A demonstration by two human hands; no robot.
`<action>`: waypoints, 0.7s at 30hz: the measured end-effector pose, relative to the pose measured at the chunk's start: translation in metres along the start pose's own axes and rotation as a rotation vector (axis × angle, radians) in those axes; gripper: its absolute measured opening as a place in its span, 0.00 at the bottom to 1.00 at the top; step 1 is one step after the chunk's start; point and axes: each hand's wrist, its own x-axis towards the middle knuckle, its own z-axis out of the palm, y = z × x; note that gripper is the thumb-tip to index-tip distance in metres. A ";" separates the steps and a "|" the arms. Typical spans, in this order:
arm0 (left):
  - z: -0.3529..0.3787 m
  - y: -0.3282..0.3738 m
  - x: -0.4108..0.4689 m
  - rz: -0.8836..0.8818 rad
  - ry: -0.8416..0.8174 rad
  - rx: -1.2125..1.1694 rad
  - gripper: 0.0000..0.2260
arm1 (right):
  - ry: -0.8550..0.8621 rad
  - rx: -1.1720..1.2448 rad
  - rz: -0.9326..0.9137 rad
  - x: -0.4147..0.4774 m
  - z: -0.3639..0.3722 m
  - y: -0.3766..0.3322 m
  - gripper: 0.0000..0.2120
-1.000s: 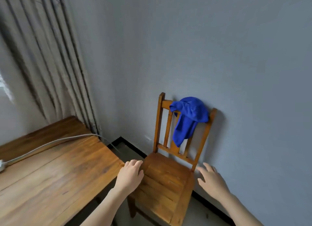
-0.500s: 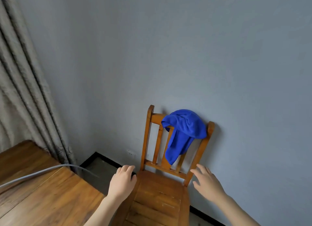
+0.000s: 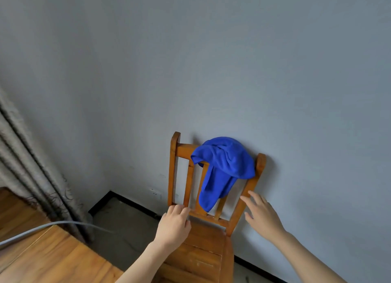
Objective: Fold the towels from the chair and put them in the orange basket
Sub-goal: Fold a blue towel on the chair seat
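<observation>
Towel [image 3: 224, 166], blue and bunched, hangs over the top rail of the chair [image 3: 175, 156] near its right post. One tail droops down in front of the slats. The chair stands with its back against the grey wall [image 3: 232, 60]. You reach toward it with both hands empty and well apart. Your left hand [image 3: 173, 225] hovers with fingers loosely curled in front of the lower back rail. Your right hand [image 3: 262, 217] has its fingers spread beside the right post, below the bulk of the cloth. Neither hand is on the towel, and this angle does not show whether either one touches the wood. Only this one towel shows on the chair, and the seat below it is bare. The basket is out of view.

This looks like the reach for the pickup, with folding and stowing not yet begun. Your next move calls for raising both hands to the top rail and pinching the cloth at the bunched part. Lift it up and clear of the rail rather than dragging it forward, since the hanging tail could catch on a slat or the post. The cloth looks soft and limp, so it will likely sag from wherever you grip it.

For folding, the worktop [image 3: 53, 259] at lower left seems the nearest flat place. A grey cable [image 3: 42, 227] runs across it, so spread the towel clear of that. A curtain [image 3: 25, 177] hangs behind the worktop.
</observation>
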 end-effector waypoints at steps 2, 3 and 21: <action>-0.003 0.012 0.022 0.036 -0.013 0.065 0.18 | 0.096 -0.010 -0.042 0.025 0.000 0.007 0.24; -0.007 0.018 0.034 0.044 -0.009 0.089 0.19 | 0.160 -0.003 -0.073 0.037 -0.001 0.010 0.25; 0.004 0.110 0.197 0.029 -0.040 0.350 0.31 | 0.349 0.049 -0.352 0.156 0.007 0.074 0.30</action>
